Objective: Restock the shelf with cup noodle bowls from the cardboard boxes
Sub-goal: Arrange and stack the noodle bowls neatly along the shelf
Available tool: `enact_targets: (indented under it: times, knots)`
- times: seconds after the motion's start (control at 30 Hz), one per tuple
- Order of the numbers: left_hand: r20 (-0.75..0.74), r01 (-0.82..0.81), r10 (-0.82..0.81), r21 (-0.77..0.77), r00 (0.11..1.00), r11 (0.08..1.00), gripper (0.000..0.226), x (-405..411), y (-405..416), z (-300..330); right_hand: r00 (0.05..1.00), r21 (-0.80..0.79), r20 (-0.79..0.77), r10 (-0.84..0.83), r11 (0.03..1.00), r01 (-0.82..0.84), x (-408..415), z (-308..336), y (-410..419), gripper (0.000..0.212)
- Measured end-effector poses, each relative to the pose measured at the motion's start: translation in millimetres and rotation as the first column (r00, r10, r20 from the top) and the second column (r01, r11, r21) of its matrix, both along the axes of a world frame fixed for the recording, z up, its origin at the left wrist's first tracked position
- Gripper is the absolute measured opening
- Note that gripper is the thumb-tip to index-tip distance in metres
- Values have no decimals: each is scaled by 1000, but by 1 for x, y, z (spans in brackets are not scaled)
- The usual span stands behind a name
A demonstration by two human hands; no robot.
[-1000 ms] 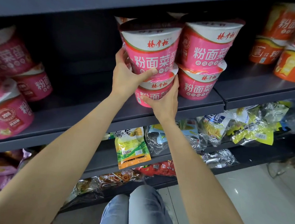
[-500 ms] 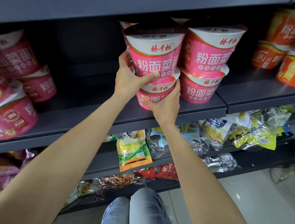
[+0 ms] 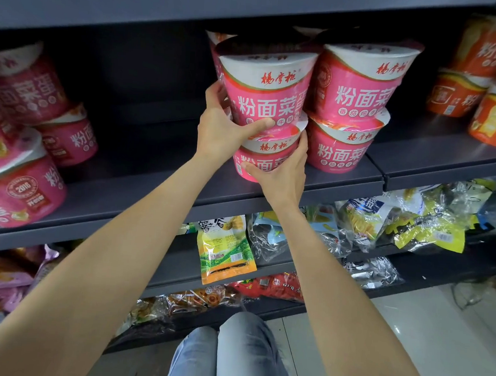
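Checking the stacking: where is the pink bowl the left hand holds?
In the head view, centre: the upper pink bowl in the left hand sits atop the lower bowl held by the right hand, left of another pink stack.

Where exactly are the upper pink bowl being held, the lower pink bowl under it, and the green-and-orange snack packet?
upper pink bowl (image 3: 263, 99), head view, front label.
lower pink bowl (image 3: 262, 159), head view, front wall.
green-and-orange snack packet (image 3: 225, 250), head view, packet's middle.
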State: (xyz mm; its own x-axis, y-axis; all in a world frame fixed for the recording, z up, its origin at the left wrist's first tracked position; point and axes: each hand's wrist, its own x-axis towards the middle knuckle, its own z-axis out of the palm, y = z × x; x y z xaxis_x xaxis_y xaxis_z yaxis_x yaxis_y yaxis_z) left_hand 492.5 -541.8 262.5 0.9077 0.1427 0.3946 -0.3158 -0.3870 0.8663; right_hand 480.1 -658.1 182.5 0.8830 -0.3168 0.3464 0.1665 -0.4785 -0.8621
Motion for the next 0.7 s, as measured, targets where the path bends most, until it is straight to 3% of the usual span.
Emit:
enact_targets:
  times: [0.33, 0.47, 0.53, 0.63, 0.7]
  knots:
    - [-3, -12, 12, -9, 1000, 1000, 112, 0, -3, -3, 997, -4, -54, 50, 999, -50, 0, 3, -5, 125]
    - [7, 56, -56, -29, 998, 998, 109, -11, -5, 2, 997, -25, -66, 37, 999, -39, -5, 4, -4, 123]
    - [34, 62, -62, -4, 998, 998, 86, -28, 0, 6, 999, -2, -38, -17, 1000, 17, -20, 7, -2, 107]
    - [75, -44, 41, 43, 996, 998, 55, -72, 28, 2, 956, 89, 259, -136, 989, 116, -62, 9, 14, 57]
    - [154, -127, 111, 98, 982, 987, 41, -104, 61, -8, 918, 93, 386, -91, 994, 59, -86, 9, 36, 36]
